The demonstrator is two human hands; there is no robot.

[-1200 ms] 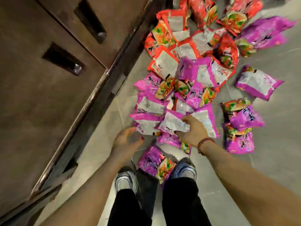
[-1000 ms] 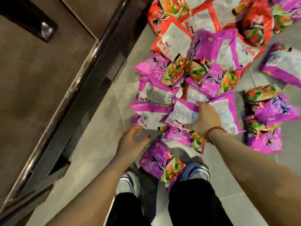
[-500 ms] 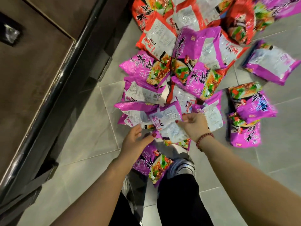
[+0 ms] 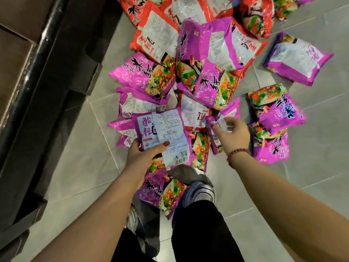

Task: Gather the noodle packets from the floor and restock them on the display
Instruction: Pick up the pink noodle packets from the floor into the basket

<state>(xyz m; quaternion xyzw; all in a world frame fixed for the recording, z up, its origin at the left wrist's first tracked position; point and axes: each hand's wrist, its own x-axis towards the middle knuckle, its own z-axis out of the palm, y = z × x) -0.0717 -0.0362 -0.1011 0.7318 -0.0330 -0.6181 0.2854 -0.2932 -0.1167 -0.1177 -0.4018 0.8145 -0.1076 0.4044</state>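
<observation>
Purple packet (image 4: 162, 135) now in left hand (image 4: 140, 156); right hand (image 4: 233, 135) pinches 2nd packet (image 4: 217, 120).

Forearms are seen bare. The thumbnail of the left hand (image 4: 140, 156) is painted dark red. A dark red bead bracelet (image 4: 238, 154) is worn on the right wrist. Black trousers (image 4: 198, 233) and silver-grey trainers (image 4: 200, 193) are worn.

light: even indoor | glare: on packets (image 4: 205, 40) | blur: right edge | distortion: wide-angle bending at borders

Grey tiled floor (image 4: 311, 148) carries scattered purple packets (image 4: 298, 57) and red packets (image 4: 156, 36)
</observation>
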